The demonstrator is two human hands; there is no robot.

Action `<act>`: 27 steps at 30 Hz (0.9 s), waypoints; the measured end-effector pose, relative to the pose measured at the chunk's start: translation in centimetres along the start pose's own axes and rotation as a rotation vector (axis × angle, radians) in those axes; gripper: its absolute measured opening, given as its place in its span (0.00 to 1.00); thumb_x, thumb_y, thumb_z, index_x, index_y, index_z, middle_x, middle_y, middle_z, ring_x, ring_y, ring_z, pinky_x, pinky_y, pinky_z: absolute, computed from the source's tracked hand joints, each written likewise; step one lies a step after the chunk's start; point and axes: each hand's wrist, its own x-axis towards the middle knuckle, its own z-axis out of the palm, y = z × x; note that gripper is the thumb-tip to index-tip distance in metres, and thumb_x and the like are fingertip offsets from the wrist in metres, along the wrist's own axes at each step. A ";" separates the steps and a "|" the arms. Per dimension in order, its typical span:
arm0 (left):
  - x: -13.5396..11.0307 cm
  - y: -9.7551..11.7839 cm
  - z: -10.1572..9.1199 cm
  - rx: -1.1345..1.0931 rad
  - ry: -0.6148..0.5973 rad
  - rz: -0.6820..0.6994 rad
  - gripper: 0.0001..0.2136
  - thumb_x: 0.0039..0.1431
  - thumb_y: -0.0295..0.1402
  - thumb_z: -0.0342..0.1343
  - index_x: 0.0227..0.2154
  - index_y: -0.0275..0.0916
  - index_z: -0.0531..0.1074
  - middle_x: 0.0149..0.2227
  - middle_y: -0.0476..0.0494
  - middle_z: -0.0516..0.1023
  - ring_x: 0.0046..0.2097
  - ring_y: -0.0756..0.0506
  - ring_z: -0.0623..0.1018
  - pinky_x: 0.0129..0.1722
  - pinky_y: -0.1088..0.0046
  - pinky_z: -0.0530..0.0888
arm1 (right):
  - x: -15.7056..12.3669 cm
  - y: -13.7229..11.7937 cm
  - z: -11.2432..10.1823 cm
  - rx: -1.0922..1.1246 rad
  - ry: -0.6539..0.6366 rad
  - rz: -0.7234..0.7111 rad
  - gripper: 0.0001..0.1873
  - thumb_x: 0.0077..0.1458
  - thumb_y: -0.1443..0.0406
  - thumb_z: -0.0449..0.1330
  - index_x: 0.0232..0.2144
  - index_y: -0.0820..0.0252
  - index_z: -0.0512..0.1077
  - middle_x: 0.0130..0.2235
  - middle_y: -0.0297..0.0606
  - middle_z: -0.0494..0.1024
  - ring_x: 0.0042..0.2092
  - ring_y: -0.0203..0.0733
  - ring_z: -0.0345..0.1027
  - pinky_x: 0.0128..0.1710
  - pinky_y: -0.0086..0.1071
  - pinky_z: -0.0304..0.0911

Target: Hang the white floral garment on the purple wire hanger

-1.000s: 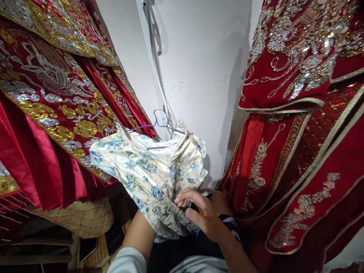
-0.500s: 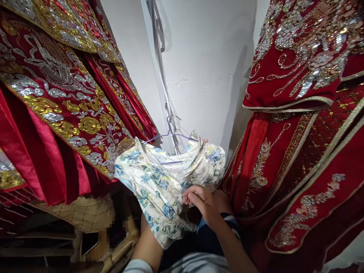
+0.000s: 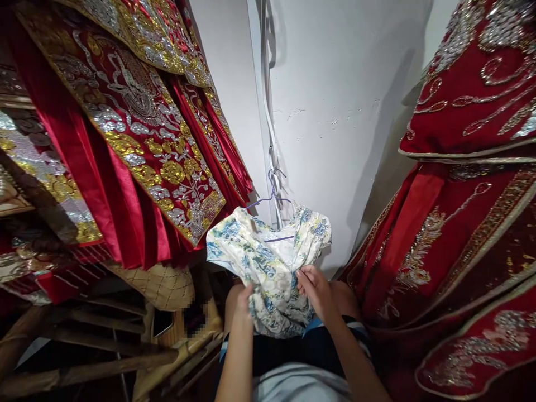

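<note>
A white floral blouse [image 3: 268, 268] with blue and yellow flowers lies over my lap, its shoulders spread on a purple wire hanger [image 3: 272, 192]. The hanger's hook points up against the wall side. My right hand [image 3: 316, 287] pinches the blouse's front near the middle, thumb against the fingers. At the blouse's left side, my left hand [image 3: 246, 301] is closed on the fabric edge, slightly blurred, with its fingertips partly hidden. The lower part of the blouse hangs bunched between my hands.
Red gowns with gold and silver sequins [image 3: 171, 167] hang on the left, and another beaded red gown [image 3: 435, 234] on the right. A white wall [image 3: 330, 72] stands ahead. At lower left is a bamboo chair [image 3: 96, 357], with a phone-like object on a wooden surface.
My left hand has come out from behind the blouse to its left side. The blouse now sits lower and flatter. My right hand still pinches its front. The view has turned left.
</note>
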 end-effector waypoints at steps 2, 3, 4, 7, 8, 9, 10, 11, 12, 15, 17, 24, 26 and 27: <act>-0.5 0.4 0.5 -0.091 -0.054 -0.086 0.24 0.49 0.52 0.64 0.41 0.37 0.78 0.41 0.34 0.82 0.48 0.32 0.79 0.50 0.52 0.75 | 0.1 0.2 0.6 -0.032 -0.022 0.004 0.22 0.57 0.45 0.57 0.30 0.56 0.64 0.23 0.31 0.67 0.25 0.41 0.63 0.25 0.34 0.58; -0.7 0.6 0.9 -0.152 -0.083 -0.134 0.25 0.47 0.51 0.65 0.42 0.37 0.78 0.41 0.34 0.82 0.49 0.31 0.79 0.51 0.50 0.74 | 0.1 0.2 0.8 -0.058 -0.019 -0.002 0.22 0.58 0.45 0.56 0.28 0.55 0.62 0.22 0.29 0.65 0.24 0.39 0.61 0.24 0.33 0.57; -0.9 0.7 1.4 -0.216 -0.103 -0.177 0.25 0.46 0.49 0.66 0.43 0.37 0.78 0.42 0.35 0.82 0.50 0.31 0.79 0.52 0.50 0.73 | 0.2 0.1 0.8 -0.087 -0.006 -0.010 0.22 0.58 0.45 0.56 0.27 0.54 0.60 0.21 0.28 0.63 0.23 0.38 0.59 0.24 0.32 0.56; -1.2 0.6 2.6 -0.363 -0.105 -0.245 0.24 0.44 0.44 0.68 0.44 0.39 0.77 0.44 0.35 0.81 0.52 0.31 0.78 0.52 0.50 0.72 | 0.3 -0.1 0.4 -0.139 0.025 -0.050 0.23 0.60 0.47 0.54 0.22 0.54 0.56 0.20 0.27 0.58 0.23 0.37 0.54 0.24 0.32 0.53; -1.1 0.3 2.8 -0.376 -0.089 -0.249 0.23 0.44 0.43 0.68 0.43 0.38 0.77 0.44 0.35 0.81 0.52 0.31 0.78 0.52 0.50 0.72 | 0.4 -0.1 0.1 -0.142 0.022 -0.064 0.23 0.61 0.48 0.53 0.21 0.54 0.56 0.20 0.28 0.58 0.24 0.37 0.54 0.24 0.32 0.52; -1.0 0.0 2.8 -0.371 -0.070 -0.248 0.22 0.43 0.43 0.68 0.42 0.38 0.77 0.43 0.34 0.81 0.52 0.31 0.77 0.52 0.51 0.72 | 0.4 -0.2 -0.1 -0.140 0.016 -0.072 0.24 0.62 0.49 0.52 0.20 0.55 0.57 0.20 0.29 0.58 0.24 0.37 0.53 0.24 0.32 0.51; -0.8 -0.4 2.8 -0.347 -0.040 -0.233 0.22 0.44 0.42 0.68 0.42 0.38 0.76 0.44 0.34 0.81 0.52 0.31 0.77 0.52 0.51 0.72 | 0.3 -0.2 -0.4 -0.132 0.009 -0.073 0.24 0.62 0.50 0.52 0.19 0.55 0.58 0.20 0.29 0.58 0.23 0.37 0.53 0.24 0.32 0.50; -0.5 -0.9 2.6 -0.299 0.013 -0.199 0.22 0.45 0.41 0.68 0.43 0.38 0.76 0.44 0.34 0.80 0.52 0.32 0.77 0.53 0.52 0.72 | 0.3 -0.2 -0.5 -0.118 0.004 -0.066 0.24 0.61 0.50 0.52 0.19 0.55 0.59 0.19 0.29 0.58 0.23 0.38 0.52 0.24 0.32 0.49; -0.2 -1.4 2.3 -0.226 0.109 -0.144 0.21 0.46 0.40 0.67 0.44 0.38 0.75 0.44 0.35 0.80 0.52 0.33 0.77 0.53 0.53 0.71 | 0.2 -0.2 -0.6 -0.101 0.003 -0.054 0.23 0.61 0.50 0.52 0.18 0.55 0.61 0.18 0.29 0.58 0.22 0.38 0.52 0.24 0.33 0.49; 0.5 -2.8 1.7 0.017 0.518 0.044 0.23 0.55 0.41 0.59 0.52 0.38 0.68 0.49 0.35 0.76 0.55 0.34 0.73 0.56 0.53 0.68 | -0.1 -0.3 -0.3 -0.051 0.002 -0.015 0.23 0.59 0.50 0.54 0.18 0.55 0.64 0.17 0.30 0.60 0.21 0.38 0.52 0.22 0.33 0.48; 0.2 -3.5 1.9 0.146 0.723 0.168 0.25 0.59 0.42 0.54 0.56 0.37 0.61 0.54 0.33 0.69 0.59 0.35 0.69 0.59 0.52 0.65 | -0.2 -0.3 0.3 -0.061 -0.025 -0.002 0.22 0.59 0.50 0.54 0.20 0.56 0.67 0.17 0.31 0.64 0.20 0.37 0.54 0.22 0.33 0.49; -2.0 -4.6 5.6 0.515 0.418 0.469 0.29 0.55 0.32 0.56 0.61 0.41 0.60 0.62 0.31 0.61 0.65 0.33 0.61 0.62 0.52 0.60 | -0.4 -0.5 2.1 -0.058 -0.174 -0.012 0.15 0.59 0.58 0.55 0.26 0.59 0.74 0.20 0.32 0.71 0.21 0.35 0.60 0.23 0.29 0.53; -1.8 -4.6 6.0 0.439 0.255 0.381 0.17 0.55 0.30 0.53 0.49 0.40 0.70 0.48 0.35 0.73 0.53 0.36 0.73 0.52 0.57 0.69 | -0.2 -0.9 2.2 -0.044 -0.191 -0.001 0.11 0.57 0.61 0.56 0.27 0.60 0.75 0.19 0.31 0.71 0.21 0.35 0.60 0.23 0.28 0.54; -1.5 -4.6 6.0 0.407 0.201 0.348 0.12 0.56 0.31 0.52 0.42 0.40 0.73 0.40 0.39 0.75 0.46 0.38 0.76 0.47 0.61 0.72 | 0.1 -1.3 2.1 -0.038 -0.193 0.008 0.10 0.56 0.62 0.56 0.27 0.60 0.75 0.18 0.31 0.71 0.20 0.34 0.60 0.22 0.28 0.54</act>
